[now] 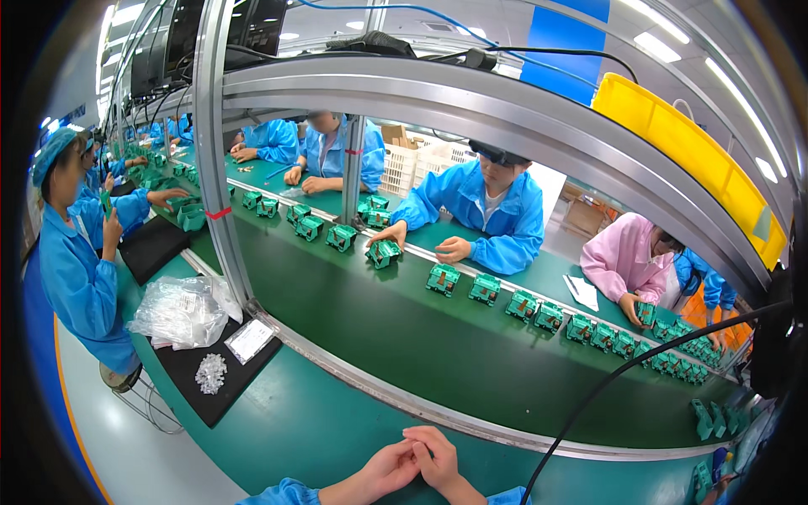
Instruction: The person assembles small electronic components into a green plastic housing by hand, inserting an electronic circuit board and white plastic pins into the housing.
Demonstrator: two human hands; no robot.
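My left hand [390, 468] and my right hand [437, 457] meet over the near green worktop [311, 421], fingertips folded against each other. The fingers of both are closed, and no object shows between them; the inside of the palms is hidden. Beyond my hands runs a dark green conveyor belt [362, 320]. A row of green plastic housings [442, 279] with brownish metal parts stands along its far side. Across the belt, a person in a blue smock has a hand on one green housing [384, 253].
Left of me, a black mat [240, 396] holds small clear pieces [210, 373], a white card [250, 340] and a plastic bag [181, 311]. A metal post [220, 168] and a black cable [623, 366] stand in the way. A yellow bin [690, 160] hangs above right. Several co-workers sit around.
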